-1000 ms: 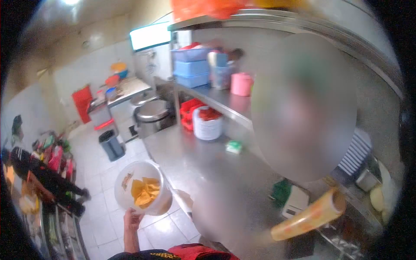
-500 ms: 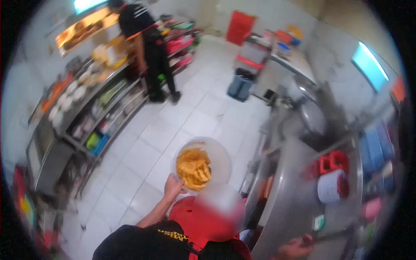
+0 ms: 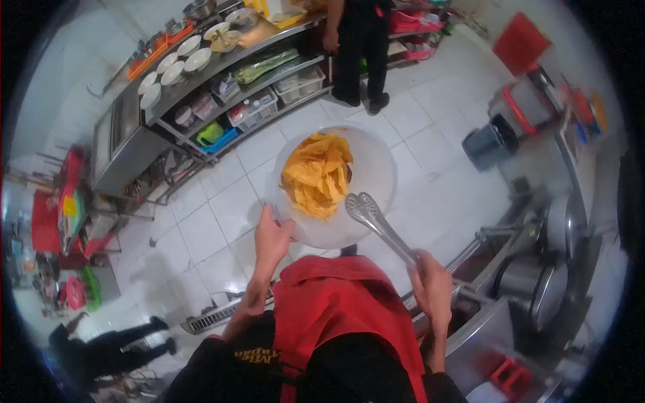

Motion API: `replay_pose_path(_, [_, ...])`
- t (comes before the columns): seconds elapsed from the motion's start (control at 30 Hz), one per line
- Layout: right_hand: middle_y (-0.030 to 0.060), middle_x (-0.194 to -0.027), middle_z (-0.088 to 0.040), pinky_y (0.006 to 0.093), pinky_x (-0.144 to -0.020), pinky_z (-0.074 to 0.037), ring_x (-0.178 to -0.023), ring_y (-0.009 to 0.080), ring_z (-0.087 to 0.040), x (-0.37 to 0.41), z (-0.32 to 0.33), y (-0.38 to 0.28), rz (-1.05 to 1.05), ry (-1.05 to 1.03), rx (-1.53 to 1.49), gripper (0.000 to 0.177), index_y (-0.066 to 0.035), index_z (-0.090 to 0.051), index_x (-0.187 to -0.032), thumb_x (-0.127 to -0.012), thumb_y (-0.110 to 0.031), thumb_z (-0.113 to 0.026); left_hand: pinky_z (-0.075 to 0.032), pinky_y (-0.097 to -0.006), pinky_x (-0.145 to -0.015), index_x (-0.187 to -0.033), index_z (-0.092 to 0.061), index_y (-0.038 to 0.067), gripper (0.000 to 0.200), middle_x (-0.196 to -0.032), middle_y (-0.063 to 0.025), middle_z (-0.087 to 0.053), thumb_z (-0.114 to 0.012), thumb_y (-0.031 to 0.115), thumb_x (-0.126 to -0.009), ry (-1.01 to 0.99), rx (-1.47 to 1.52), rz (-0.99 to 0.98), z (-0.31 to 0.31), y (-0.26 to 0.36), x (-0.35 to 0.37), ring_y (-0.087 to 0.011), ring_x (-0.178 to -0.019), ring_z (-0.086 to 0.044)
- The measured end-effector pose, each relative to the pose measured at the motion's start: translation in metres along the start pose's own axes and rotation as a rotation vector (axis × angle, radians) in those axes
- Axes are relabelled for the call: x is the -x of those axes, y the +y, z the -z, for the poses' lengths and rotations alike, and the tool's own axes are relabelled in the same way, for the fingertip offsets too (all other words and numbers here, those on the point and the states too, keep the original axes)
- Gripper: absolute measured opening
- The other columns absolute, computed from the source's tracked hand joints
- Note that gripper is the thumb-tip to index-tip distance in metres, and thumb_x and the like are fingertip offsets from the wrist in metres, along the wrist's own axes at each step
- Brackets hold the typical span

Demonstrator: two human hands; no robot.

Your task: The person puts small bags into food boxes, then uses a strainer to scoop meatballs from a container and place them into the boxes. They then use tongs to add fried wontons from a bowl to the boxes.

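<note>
Left hand (image 3: 272,238) grips the chip bowl (image 3: 376,168); right hand (image 3: 432,289) grips tongs (image 3: 379,228); shirt lettering (image 3: 259,352) unreadable.

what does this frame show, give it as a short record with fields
left hand: grips the rim of the plastic tub
right hand: holds metal tongs, tips close together over the tub, beside the chips
tub contents: yellow chips, heaped to one side
clothing: red apron
nearby: a co-worker stands at a steel counter with white bowls
floor: white tiles, grey bin
</note>
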State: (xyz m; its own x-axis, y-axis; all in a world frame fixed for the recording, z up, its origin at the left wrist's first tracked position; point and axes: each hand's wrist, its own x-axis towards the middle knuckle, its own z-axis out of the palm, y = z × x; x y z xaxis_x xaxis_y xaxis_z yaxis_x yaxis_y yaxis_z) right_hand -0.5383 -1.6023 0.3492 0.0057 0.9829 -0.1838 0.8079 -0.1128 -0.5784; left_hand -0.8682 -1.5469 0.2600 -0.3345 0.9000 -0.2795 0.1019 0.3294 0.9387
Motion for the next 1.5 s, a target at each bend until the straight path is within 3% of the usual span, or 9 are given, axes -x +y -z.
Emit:
replay_pose_path(0.07, [0.0167, -0.091, -0.067, 0.0451, -0.065, -0.051, -0.076, 0.0375, -0.066, -0.047, 0.013, 0.003, 0.293, 0.071, 0.164, 0.028, -0.006, -0.059, -0.115, -0.089, -0.016, -0.064, -0.057, -0.0321, -0.058, -0.116, -0.05, -0.002, 0.036, -0.093, -0.0149, -0.067, -0.057, 0.004, -0.081, 0.06, 0.014, 0.027, -0.007, 0.031, -0.001, -0.0211, -0.07, -0.068])
replay_pose_path(0.27, [0.0141, -0.09, -0.067, 0.0435, -0.062, -0.051, -0.073, 0.0351, -0.066, -0.162, 0.021, -0.026, 0.495, -0.005, 0.169, 0.026, -0.008, -0.06, -0.112, -0.087, -0.014, -0.065, -0.055, -0.0304, -0.059, -0.118, -0.051, -0.001, 0.037, -0.097, -0.0124, -0.067, -0.055, 0.003, -0.082, 0.218, 0.199, 0.009, -0.022, 0.034, -0.029, -0.018, -0.077, -0.068])
replay_pose_path(0.43, [0.0112, -0.091, -0.065, 0.041, -0.066, -0.051, -0.079, 0.0306, -0.065, -0.243, 0.031, -0.051, 0.757, 0.108, 0.336, 0.029, -0.007, -0.061, -0.112, -0.084, -0.011, -0.067, -0.055, -0.0322, -0.059, -0.121, -0.052, -0.001, 0.039, -0.096, -0.0126, -0.067, -0.055, 0.004, -0.082, 0.206, 0.228, 0.026, -0.014, 0.052, -0.062, -0.0183, -0.077, -0.068])
replay_pose_path(0.63, [0.0103, -0.097, -0.066, 0.0376, -0.07, -0.05, -0.083, 0.0252, -0.063, -0.376, 0.059, -0.163, 1.053, 0.114, 0.599, 0.028, -0.001, -0.062, -0.108, -0.081, -0.009, -0.064, -0.054, -0.0405, -0.061, -0.109, -0.054, 0.001, 0.034, -0.081, -0.0187, -0.069, -0.06, 0.015, -0.078, 0.029, -0.22, 0.142, 0.035, 0.113, -0.196, -0.0309, -0.073, -0.07])
replay_pose_path(0.7, [0.0107, -0.097, -0.066, 0.037, -0.07, -0.05, -0.084, 0.0251, -0.063, -0.41, 0.063, -0.186, 1.099, 0.085, 0.629, 0.028, -0.001, -0.062, -0.108, -0.081, -0.008, -0.063, -0.053, -0.0461, -0.068, -0.106, -0.054, 0.002, 0.036, -0.078, -0.0216, -0.067, -0.062, 0.02, -0.076, 0.011, -0.403, 0.022, 0.036, 0.11, -0.224, -0.0395, -0.077, -0.067])
replay_pose_path(0.8, [0.0112, -0.098, -0.066, 0.0361, -0.071, -0.05, -0.084, 0.0249, -0.063, -0.448, 0.061, -0.209, 1.145, 0.032, 0.682, 0.028, 0.0, -0.062, -0.108, -0.08, -0.007, -0.061, -0.05, -0.0497, -0.073, -0.107, -0.054, 0.002, 0.039, -0.079, -0.0226, -0.066, -0.064, 0.022, -0.076, -0.019, -0.408, 0.044, 0.035, 0.125, -0.256, -0.044, -0.078, -0.065])
replay_pose_path(1.3, [0.0085, -0.084, -0.061, 0.0381, -0.072, -0.049, -0.081, 0.0251, -0.062, -0.661, 0.027, -0.233, 1.34, -0.14, 0.738, 0.018, -0.005, -0.063, -0.092, -0.075, -0.008, -0.059, -0.048, -0.0508, -0.069, -0.112, -0.053, 0.003, 0.043, -0.077, -0.0216, -0.065, -0.064, 0.023, -0.076, 0.006, -0.47, 0.042, -0.014, 0.179, -0.385, -0.0447, -0.077, -0.064])
replay_pose_path(1.43, [0.0092, -0.08, -0.061, 0.0395, -0.07, -0.05, -0.078, 0.026, -0.063, -0.727, 0.037, -0.234, 1.391, -0.172, 0.648, 0.016, -0.005, -0.063, -0.09, -0.075, -0.009, -0.058, -0.052, -0.0404, -0.059, -0.115, -0.054, 0.003, 0.04, -0.08, -0.0188, -0.069, -0.063, 0.017, -0.078, 0.118, -0.408, 0.018, -0.038, 0.194, -0.412, -0.0309, -0.061, -0.068])
replay_pose_path(1.5, [0.01, -0.079, -0.061, 0.0398, -0.069, -0.05, -0.078, 0.0268, -0.064, -0.752, 0.045, -0.231, 1.396, -0.191, 0.603, 0.015, -0.005, -0.063, -0.09, -0.076, -0.009, -0.06, -0.051, -0.0499, -0.069, -0.105, -0.055, 0.004, 0.036, -0.082, -0.0233, -0.068, -0.065, 0.023, -0.077, 0.185, -0.354, 0.064, -0.05, 0.207, -0.421, -0.0455, -0.078, -0.065])
